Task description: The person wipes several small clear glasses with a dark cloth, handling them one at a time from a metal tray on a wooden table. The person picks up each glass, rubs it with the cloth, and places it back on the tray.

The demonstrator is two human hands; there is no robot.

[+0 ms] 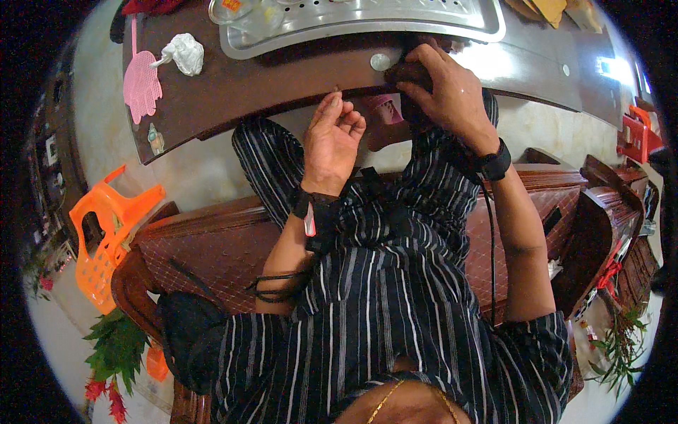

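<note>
My right hand (449,93) is at the near edge of the dark wooden table (275,85). Its fingers and thumb curve around a dark object (413,74), whose kind is hard to make out in the shadow. Just left of that object lies a round silvery disc (380,62), flat on the tabletop. My left hand (335,138) is held palm up below the table edge, thumb and forefinger together. A tiny brownish speck (336,89) shows at those fingertips; whether they pinch it is unclear. Both wrists wear black bands.
A perforated steel tray (360,29) with clear containers (249,16) stands across the table's far side. Left lie a pink fly swatter (142,87), crumpled white tissue (185,53) and a small figure-shaped item (155,139). An orange plastic chair (100,238) stands left of the wooden bench (206,259).
</note>
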